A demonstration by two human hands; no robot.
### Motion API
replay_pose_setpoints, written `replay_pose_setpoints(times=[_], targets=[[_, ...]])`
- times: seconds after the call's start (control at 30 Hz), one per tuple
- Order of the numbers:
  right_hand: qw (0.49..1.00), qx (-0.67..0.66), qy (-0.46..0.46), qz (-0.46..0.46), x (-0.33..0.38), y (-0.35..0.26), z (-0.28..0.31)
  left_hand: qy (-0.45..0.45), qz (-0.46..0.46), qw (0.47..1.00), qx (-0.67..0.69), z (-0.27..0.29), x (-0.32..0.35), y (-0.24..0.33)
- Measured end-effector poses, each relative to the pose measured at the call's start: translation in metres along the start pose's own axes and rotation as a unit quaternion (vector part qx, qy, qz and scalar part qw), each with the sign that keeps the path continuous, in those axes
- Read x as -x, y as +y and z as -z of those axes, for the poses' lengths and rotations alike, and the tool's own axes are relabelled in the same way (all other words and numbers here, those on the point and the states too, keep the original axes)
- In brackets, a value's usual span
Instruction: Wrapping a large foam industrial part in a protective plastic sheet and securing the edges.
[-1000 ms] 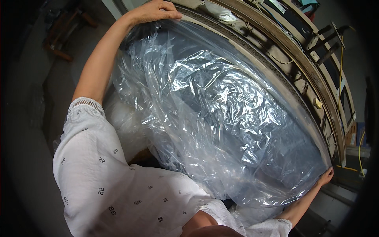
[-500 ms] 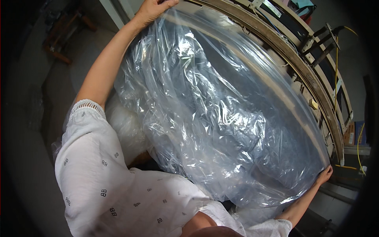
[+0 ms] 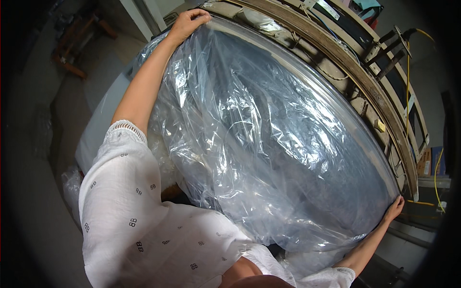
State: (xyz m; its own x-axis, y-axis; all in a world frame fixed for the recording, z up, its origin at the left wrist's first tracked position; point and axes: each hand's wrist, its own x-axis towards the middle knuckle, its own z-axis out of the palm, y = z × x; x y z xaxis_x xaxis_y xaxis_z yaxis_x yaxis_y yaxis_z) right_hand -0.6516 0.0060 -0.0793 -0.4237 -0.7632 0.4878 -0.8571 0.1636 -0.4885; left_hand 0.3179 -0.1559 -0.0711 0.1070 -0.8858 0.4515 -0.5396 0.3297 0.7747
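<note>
A large sheet of clear plastic film (image 3: pixel 249 120), wrinkled and shiny, spreads between my two arms over a dark surface. My left hand (image 3: pixel 188 25) pinches the film's far left corner, thumb and fingers together. At the lower right, my right hand (image 3: pixel 394 208) is closed on the film's other end. Between the hands the far edge is pulled fairly straight beside a pale strip. Nearer my body the film hangs in loose folds.
A long machine frame with a worn brown bar (image 3: pixel 353 72) runs just beyond the film. A black bracket (image 3: pixel 391 53) with a yellow cable stands on it. Boxes (image 3: pixel 432 162) sit at the right, an orange metal stand (image 3: pixel 72 62) at the far left, and bunched plastic (image 3: pixel 72 185) behind my left arm.
My left hand has come slightly nearer with its corner. The film's far edge has drawn back from the machine frame and lies smoother. My right hand has barely moved.
</note>
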Motion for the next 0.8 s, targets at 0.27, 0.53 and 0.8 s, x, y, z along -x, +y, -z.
replay_pose_setpoints(times=[0.27,0.53,0.8], targets=[[0.999,-0.024,0.006,-0.028,-0.001,-0.002,-0.002,0.04,0.05,0.998,0.003,-0.011,-0.019,-0.011],[0.998,-0.017,0.028,-0.056,-0.006,0.002,0.002,0.109,0.074,0.981,-0.14,-0.024,-0.029,-0.009],[0.992,0.065,0.053,-0.093,-0.007,-0.005,0.004,0.2,0.067,0.975,-0.075,-0.017,-0.034,-0.036]])
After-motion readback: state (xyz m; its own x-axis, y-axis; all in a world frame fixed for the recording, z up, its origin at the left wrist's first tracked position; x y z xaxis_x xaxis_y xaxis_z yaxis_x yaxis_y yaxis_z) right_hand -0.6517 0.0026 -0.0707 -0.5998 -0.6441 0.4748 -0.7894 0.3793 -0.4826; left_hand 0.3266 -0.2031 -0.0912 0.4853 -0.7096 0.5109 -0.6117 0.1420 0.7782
